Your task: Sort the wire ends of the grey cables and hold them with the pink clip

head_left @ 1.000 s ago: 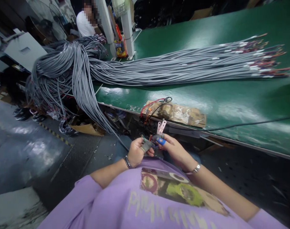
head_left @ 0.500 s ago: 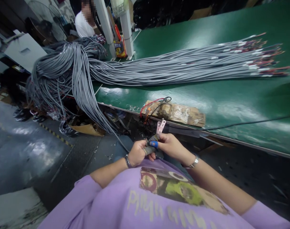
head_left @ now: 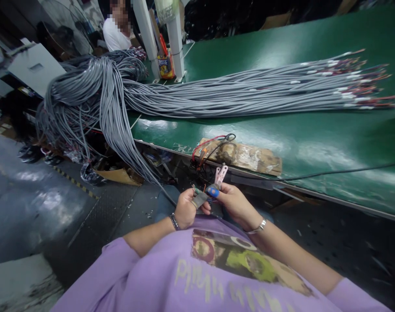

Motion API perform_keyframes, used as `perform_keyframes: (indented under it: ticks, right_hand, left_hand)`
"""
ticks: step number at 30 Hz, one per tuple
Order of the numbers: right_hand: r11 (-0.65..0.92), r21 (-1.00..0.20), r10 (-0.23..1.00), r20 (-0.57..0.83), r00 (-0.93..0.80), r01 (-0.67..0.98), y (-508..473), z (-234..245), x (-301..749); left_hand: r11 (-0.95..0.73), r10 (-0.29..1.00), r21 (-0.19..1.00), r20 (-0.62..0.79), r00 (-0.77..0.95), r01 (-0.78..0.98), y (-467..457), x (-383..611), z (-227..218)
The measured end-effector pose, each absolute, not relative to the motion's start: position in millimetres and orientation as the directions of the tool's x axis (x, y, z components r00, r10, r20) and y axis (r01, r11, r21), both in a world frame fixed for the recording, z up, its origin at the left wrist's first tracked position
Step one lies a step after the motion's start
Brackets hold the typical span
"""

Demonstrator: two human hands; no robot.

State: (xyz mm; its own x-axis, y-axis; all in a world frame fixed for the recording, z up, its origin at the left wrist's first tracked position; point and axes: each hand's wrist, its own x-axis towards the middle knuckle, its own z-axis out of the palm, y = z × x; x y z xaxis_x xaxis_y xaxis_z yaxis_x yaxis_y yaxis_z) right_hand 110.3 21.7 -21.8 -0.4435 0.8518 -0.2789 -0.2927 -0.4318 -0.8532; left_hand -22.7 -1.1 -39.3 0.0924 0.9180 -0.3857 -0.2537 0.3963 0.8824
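Note:
My left hand [head_left: 186,208] is closed round the end of a grey cable [head_left: 158,184], whose short coloured wire ends [head_left: 197,189] stick out above the thumb; the fingertips wear grey tape. My right hand [head_left: 234,202] is closed on a small pink cutting tool [head_left: 220,174], its blades pointing up; the forefinger carries a blue cap [head_left: 213,191]. Both hands meet in front of my chest, just below the edge of the green table [head_left: 314,143].
A thick bundle of grey cables [head_left: 236,93] lies across the table and spills over its left end to the floor. A worn cardboard pad [head_left: 246,155] with red and black wires sits at the table's near edge. Another person [head_left: 114,32] sits far left.
My hands stayed together at the cable end; the right hand shifted slightly against the left, and the view drifted a little.

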Motion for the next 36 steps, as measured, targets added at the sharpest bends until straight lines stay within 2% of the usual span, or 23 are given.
perform_keyframes:
  ticks: [5,11,17,23,28,36]
  right_hand:
    - [-0.416,-0.894,0.853,-0.320,-0.412,-0.166,23,-17,115]
    - [-0.379,-0.905,0.880,-0.286,-0.379,-0.195,23,-10,114]
    - [-0.354,-0.916,0.910,-0.290,-0.297,-0.188,21,-24,117]
    - [-0.392,-0.825,0.920,-0.347,-0.183,-0.406,28,-37,124]
    - [-0.467,-0.746,0.884,-0.401,-0.241,-0.475,41,-18,125]
    - [-0.399,-0.759,0.910,-0.259,-0.324,-0.515,50,-18,123]
  left_hand:
    - [0.442,0.884,0.885,-0.402,0.241,-0.148,-1,-26,-35]
    - [0.382,0.924,0.891,-0.371,0.095,-0.243,-2,-26,-41]
    - [0.392,0.918,0.879,-0.392,0.057,-0.273,-1,-24,-35]
    - [0.406,0.914,0.859,-0.388,0.120,-0.312,2,-28,-17]
    - [0.459,0.883,0.830,-0.386,0.267,-0.317,7,-23,-6]
    - [0.457,0.884,0.806,-0.367,0.288,-0.376,21,-8,-4]
